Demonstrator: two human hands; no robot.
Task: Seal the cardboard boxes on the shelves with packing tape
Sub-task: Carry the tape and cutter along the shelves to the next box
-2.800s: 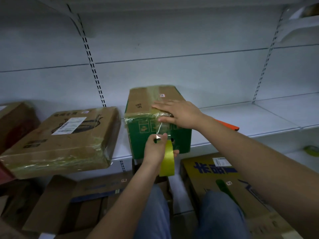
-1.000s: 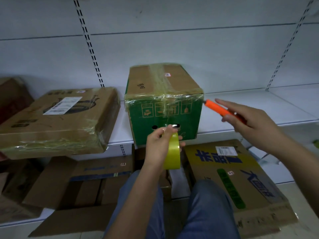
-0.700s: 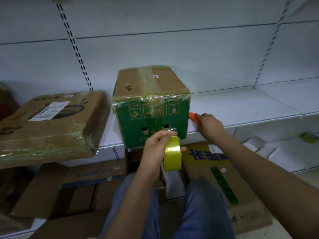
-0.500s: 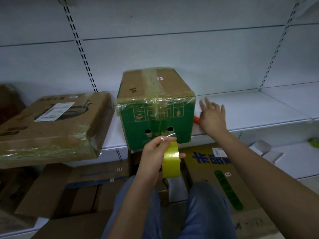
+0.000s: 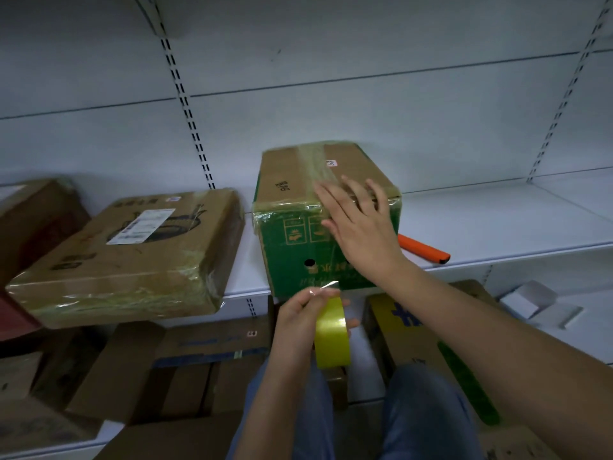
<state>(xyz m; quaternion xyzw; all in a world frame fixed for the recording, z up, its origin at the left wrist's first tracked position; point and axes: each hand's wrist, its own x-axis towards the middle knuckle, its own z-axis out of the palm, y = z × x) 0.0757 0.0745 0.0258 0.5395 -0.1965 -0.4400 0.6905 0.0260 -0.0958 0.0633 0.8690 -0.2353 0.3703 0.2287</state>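
Box (image 5: 300,234), green-fronted, sitting mid-frame on shelf (image 5: 497,224); your right hand (image 5: 360,224) lying flat-fingered over its taped top edge. Left hand (image 5: 300,322) pinching tape roll (image 5: 331,336) below. Cardboard probably stiff, light; film slippery, clingy, so be gripping roll's core.

the right hand (image 5: 361,227) no longer holds the orange cutter (image 5: 423,249); the cutter now lies on the white shelf (image 5: 497,224) just right of the green box (image 5: 295,247). the hand, fingers spread, is now back over the box's top front edge, across the tape there, after hovering beside the box.
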